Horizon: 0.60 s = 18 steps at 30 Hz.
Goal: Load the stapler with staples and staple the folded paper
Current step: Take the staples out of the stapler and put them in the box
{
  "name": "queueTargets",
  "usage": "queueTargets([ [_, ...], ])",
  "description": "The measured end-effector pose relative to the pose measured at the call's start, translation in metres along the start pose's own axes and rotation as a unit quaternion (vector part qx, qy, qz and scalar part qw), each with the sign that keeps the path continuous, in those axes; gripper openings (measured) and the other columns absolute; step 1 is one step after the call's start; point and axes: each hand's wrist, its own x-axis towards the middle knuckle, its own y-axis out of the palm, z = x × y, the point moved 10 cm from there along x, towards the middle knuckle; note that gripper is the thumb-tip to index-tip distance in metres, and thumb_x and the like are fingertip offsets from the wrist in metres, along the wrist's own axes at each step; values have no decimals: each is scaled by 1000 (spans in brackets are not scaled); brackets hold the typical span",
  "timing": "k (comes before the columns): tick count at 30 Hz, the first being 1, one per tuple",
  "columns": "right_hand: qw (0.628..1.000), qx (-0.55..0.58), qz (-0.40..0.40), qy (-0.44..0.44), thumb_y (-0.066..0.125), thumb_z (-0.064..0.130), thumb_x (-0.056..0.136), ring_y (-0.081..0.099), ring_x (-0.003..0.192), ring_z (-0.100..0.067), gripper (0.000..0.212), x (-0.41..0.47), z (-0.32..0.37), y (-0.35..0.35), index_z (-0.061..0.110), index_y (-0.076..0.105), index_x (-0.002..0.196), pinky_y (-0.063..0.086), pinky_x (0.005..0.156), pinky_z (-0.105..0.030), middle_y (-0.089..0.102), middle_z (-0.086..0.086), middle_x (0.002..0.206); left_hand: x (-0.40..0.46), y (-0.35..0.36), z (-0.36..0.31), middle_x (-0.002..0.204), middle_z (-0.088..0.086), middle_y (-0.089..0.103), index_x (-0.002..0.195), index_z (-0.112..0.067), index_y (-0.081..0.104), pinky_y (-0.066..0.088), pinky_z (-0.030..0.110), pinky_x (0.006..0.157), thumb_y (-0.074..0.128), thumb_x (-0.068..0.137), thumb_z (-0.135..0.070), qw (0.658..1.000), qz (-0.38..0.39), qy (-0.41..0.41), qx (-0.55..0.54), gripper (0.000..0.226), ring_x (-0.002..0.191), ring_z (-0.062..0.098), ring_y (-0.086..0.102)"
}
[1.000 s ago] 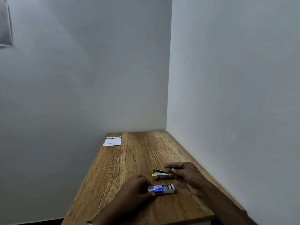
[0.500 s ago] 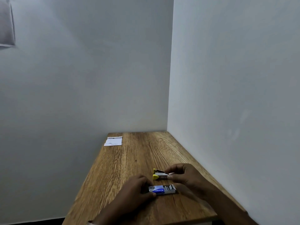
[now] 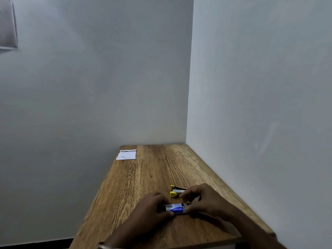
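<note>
A small blue staple box (image 3: 176, 209) lies on the wooden table (image 3: 154, 173) near its front edge. My left hand (image 3: 153, 206) grips the box's left end. My right hand (image 3: 206, 200) pinches the box's right end, where the inner tray shows slid partly out. Just behind the box lies the yellow and metal stapler (image 3: 175, 191), with no hand on it; my right fingers hide its right part. The folded white paper (image 3: 126, 154) rests far away at the table's back left corner.
Grey walls close the table at the back and along its right side. The table's left edge drops off to the floor. A metal bangle (image 3: 103, 246) sits on my left wrist at the bottom of the view.
My right hand has let go of the stapler and come down to the right end of the staple box. The left hand has stayed on the box.
</note>
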Motion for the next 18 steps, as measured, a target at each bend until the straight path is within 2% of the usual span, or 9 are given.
queueTargets([
  [5,1000,17,-8,2,88,26,72,68,98,1,37,-4,-2,0,34,77,106,55,74,-15,75,19,103,-1,0,-1,112,-19,57,110,-35,63,50,21,85,66,83,-53,1000,-3,3,2,32,96,-4,51],
  [11,999,37,-16,0,88,27,70,69,98,-1,41,-8,-2,-2,34,77,108,54,74,-15,75,16,108,-1,-1,-2,111,-18,58,109,-33,65,50,25,86,66,83,-52,1000,-6,2,-2,32,96,-2,52],
  [18,1000,17,-18,4,83,40,74,66,101,2,20,-14,-6,-2,38,80,93,52,75,-14,74,20,103,-1,-2,-2,111,-16,59,110,-32,65,51,25,85,66,82,-54,1000,-9,3,2,35,96,-1,52],
])
